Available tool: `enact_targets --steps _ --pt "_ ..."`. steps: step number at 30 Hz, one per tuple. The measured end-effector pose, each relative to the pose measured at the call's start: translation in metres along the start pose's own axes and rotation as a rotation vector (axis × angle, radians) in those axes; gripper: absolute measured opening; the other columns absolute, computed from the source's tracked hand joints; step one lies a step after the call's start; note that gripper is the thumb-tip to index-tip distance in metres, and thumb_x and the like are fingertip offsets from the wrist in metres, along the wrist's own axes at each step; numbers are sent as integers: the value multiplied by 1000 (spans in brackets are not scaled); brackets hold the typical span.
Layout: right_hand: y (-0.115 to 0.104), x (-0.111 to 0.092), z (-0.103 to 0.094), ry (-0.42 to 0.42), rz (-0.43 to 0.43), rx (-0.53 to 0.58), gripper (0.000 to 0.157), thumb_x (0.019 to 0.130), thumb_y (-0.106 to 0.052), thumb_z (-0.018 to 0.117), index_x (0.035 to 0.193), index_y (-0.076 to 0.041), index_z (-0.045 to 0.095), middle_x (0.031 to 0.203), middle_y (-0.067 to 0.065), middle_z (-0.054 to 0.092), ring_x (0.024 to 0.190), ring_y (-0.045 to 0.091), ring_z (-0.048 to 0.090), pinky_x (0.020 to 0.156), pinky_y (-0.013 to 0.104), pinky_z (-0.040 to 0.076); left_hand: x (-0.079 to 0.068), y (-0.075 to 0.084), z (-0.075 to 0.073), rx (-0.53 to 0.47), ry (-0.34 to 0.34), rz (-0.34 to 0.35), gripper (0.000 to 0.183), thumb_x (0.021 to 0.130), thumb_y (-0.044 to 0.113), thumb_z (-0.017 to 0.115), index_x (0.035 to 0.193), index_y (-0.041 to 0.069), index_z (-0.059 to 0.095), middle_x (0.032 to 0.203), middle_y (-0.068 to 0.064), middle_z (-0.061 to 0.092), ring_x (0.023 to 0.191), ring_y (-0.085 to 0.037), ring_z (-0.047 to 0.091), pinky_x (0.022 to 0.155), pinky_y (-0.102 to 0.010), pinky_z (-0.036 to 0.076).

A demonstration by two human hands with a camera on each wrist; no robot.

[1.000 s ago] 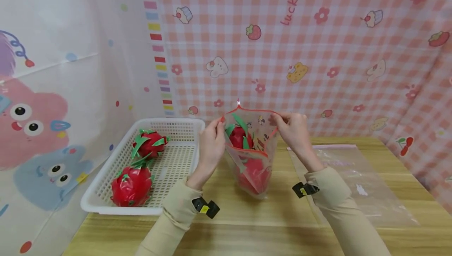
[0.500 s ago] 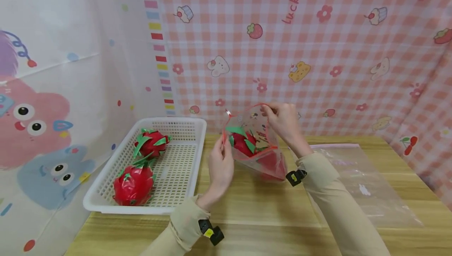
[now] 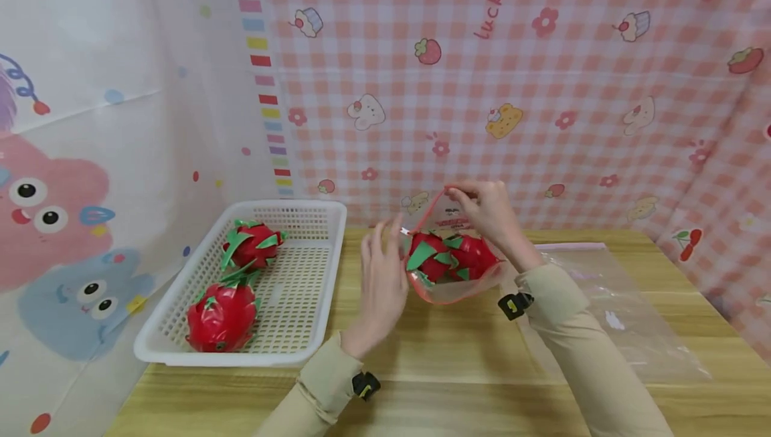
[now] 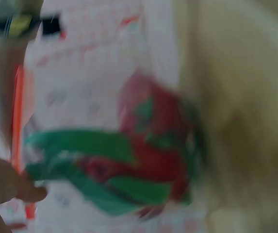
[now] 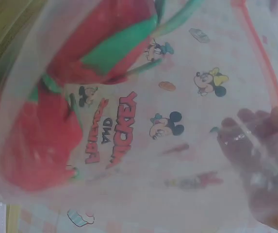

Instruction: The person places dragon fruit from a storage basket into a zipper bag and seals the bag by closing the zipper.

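Observation:
A clear zip bag (image 3: 476,286) with a red zipper rim and cartoon prints lies tilted with its mouth facing me. Inside are two red dragon fruits (image 3: 429,256) with green leaf tips. My right hand (image 3: 490,213) pinches the upper rim between thumb and fingers and pulls it up. At the left side of the mouth, beside the white slider (image 3: 405,231), is my left hand (image 3: 383,283), its fingers fairly straight. In the blurred left wrist view, my left fingers (image 4: 12,184) lie near the zipper strip (image 4: 18,116). The right wrist view shows the printed film (image 5: 177,160) before my right fingers.
On the left stands a white perforated basket (image 3: 241,359) with two more dragon fruits (image 3: 221,318). A flat clear bag (image 3: 614,320) with a pink top strip lies on the wooden table (image 3: 446,370) at the right. A checked cloth (image 3: 385,75) hangs behind.
The bag has tipped over from upright, so its mouth faces me and both fruits show. My left hand has moved right and its fingers have straightened; my right hand still pinches the rim.

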State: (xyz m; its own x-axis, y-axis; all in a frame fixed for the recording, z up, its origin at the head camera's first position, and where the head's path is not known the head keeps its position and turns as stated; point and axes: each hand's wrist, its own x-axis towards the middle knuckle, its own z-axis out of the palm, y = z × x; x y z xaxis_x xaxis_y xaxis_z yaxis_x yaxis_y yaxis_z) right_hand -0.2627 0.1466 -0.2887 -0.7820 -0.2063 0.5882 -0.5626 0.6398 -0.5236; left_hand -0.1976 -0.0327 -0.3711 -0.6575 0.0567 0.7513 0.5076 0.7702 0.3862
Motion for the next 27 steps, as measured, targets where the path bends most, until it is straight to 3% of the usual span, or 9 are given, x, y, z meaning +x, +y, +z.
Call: enact_targets --steps 2,5,9,14,19,21,23,25,27 --pt "1 -2 -2 -14 -9 -10 22 94 -11 58 103 3 72 98 21 72 85 30 72 59 23 50 9 -4 -1 27 -21 57 48 81 -10 64 125 7 57 119 -15 59 105 -31 57 84 -41 52" --pt "3 -5 -7 -35 -11 -34 21 93 -12 59 102 2 72 96 21 72 76 30 71 54 19 43 16 -8 -4 27 -51 93 26 77 -3 71 101 7 67 96 -10 65 86 -27 63 72 -38 53" --pt "6 -15 -16 -68 8 -62 22 92 -14 60 102 2 73 96 20 73 70 29 70 54 24 43 21 -10 -8 35 -72 110 11 78 8 72 85 4 65 78 -7 57 70 -23 59 61 -30 50" --pt "16 -36 -35 -133 56 -67 27 95 -20 58 108 -1 71 101 19 72 86 31 71 67 38 57 21 -7 -8 -21 -94 74 7 87 4 64 88 -1 59 79 -9 52 60 -18 57 52 -20 46" --pt "28 -71 -67 -319 84 -69 40 95 -27 58 125 0 61 121 23 64 102 39 66 81 49 55 21 -3 -7 -78 -104 -2 6 89 1 60 89 -4 56 84 -10 53 60 -16 57 51 -14 44" --pt "32 -88 -78 -389 54 -126 54 87 -32 67 130 -2 57 126 21 61 106 39 64 82 49 55 20 -2 -7 -91 -114 -21 5 90 0 59 89 -4 55 84 -10 52 60 -15 57 50 -13 43" --pt "35 -103 -85 -404 -42 -238 67 75 -38 77 131 -7 57 124 16 64 104 34 66 79 44 55 20 -1 -6 -101 -124 -36 5 90 0 58 89 -4 55 84 -10 52 61 -15 57 50 -12 42" --pt "39 -113 -84 -339 -166 -329 70 64 -31 85 125 -9 62 116 10 69 96 25 69 73 38 56 21 -1 -7 -103 -123 -35 5 89 -1 58 89 -4 55 84 -11 52 61 -16 58 50 -12 43" --pt "43 -116 -80 -220 -272 -376 62 59 -19 88 117 -9 67 105 7 73 83 18 70 64 28 54 23 -1 -8 -100 -114 -25 4 89 -1 59 90 -4 56 85 -11 52 63 -18 60 52 -14 46"
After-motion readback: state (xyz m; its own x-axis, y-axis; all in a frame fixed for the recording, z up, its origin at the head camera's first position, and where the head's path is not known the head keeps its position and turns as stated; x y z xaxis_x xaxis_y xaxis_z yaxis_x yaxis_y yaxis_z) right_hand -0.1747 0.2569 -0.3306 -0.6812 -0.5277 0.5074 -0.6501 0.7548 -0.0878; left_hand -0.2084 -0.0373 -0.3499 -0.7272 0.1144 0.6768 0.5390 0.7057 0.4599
